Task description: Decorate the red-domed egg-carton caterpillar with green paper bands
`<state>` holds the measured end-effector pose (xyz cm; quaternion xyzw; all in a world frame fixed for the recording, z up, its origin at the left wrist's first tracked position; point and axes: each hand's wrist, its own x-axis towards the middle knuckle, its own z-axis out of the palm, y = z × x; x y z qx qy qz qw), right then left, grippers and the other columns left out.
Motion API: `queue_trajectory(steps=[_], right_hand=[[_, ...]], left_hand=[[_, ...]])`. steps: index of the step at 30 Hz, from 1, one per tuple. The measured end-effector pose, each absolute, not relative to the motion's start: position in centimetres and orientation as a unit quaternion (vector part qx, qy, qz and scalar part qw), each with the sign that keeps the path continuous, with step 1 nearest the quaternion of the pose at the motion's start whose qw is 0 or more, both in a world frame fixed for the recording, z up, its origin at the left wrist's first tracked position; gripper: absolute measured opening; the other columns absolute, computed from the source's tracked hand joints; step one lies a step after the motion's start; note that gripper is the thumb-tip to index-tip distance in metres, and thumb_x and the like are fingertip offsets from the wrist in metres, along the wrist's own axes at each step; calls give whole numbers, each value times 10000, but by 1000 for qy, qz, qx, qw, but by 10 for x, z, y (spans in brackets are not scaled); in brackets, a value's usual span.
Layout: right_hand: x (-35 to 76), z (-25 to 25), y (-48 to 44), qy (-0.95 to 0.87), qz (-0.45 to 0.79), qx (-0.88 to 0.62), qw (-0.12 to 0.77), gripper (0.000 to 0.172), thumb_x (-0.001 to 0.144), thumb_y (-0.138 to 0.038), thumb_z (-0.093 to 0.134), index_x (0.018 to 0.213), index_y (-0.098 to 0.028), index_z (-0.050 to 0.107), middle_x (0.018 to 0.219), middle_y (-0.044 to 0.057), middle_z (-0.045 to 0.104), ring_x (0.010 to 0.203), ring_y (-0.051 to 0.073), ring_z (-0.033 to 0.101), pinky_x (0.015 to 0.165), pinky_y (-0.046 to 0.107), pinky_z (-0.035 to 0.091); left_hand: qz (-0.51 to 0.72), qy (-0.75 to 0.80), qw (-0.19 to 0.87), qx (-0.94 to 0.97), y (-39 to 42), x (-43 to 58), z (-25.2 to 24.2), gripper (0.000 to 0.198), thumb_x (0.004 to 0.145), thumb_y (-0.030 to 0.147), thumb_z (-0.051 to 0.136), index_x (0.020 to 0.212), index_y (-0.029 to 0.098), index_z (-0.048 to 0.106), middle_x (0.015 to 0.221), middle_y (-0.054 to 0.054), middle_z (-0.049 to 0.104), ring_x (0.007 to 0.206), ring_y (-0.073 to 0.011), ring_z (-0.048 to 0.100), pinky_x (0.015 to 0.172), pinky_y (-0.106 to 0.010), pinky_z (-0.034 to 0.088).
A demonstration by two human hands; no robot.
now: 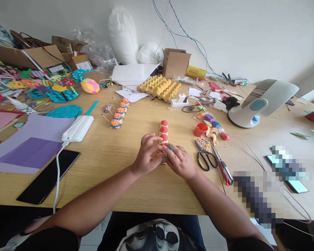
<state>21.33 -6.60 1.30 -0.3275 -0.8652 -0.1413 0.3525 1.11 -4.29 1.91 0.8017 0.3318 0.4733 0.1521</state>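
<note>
A narrow egg-carton strip (pixel 164 130) stands lengthwise on the table in front of me, its row of humps topped in red. My left hand (pixel 146 157) closes on the near end from the left, thumb and fingertips pressed against it. From the right, my right hand (pixel 181 163) curls its fingers over the same end. A small blue-green piece (pixel 171 147) shows among the right fingers; its kind is unclear. Some green also shows at the strip's near end, mostly covered by my hands. Farther left stands a finished-looking caterpillar (pixel 119 113) in orange and blue with stick feelers.
Right of my hands lie scissors (pixel 206 157), a red-handled utility knife (pixel 223 167), a red cup (pixel 200 129) and bagged clay (pixel 208 118). A white fan (pixel 261 101) stands beyond. Left are a power bank (pixel 80 128) and a black phone (pixel 48 177). Yellow egg trays (pixel 159 87) sit behind.
</note>
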Motion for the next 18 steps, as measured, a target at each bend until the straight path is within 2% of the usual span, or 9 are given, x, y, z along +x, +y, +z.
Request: queue_trajectory(steps=[7, 13, 18], right_hand=[[219, 14, -62, -836, -120, -368, 388, 770, 950, -356, 675, 1597, -202, 286, 1300, 179, 666, 1130, 291, 661, 911, 431, 554], [218, 17, -62, -845, -84, -369, 377, 706, 897, -484, 723, 1469, -170, 453, 1167, 163, 696, 1031, 287, 663, 837, 415, 512], [217, 17, -61, -847, -60, -369, 378, 662, 923, -477, 693, 1469, -186, 458, 1051, 120, 707, 923, 260, 656, 852, 420, 500]], left_hand=[[486, 313, 157, 801, -43, 9, 22, 130, 949, 176, 580, 895, 222, 689, 1195, -79, 640, 1304, -263, 454, 1164, -518, 359], [479, 296, 176, 807, -43, 8, 21, 118, 966, 184, 558, 913, 215, 660, 1234, -77, 641, 1337, -264, 431, 1182, -516, 337], [471, 283, 208, 809, -41, 6, 18, 177, 1000, 203, 489, 944, 216, 656, 1260, -82, 631, 1355, -257, 417, 1193, -518, 331]])
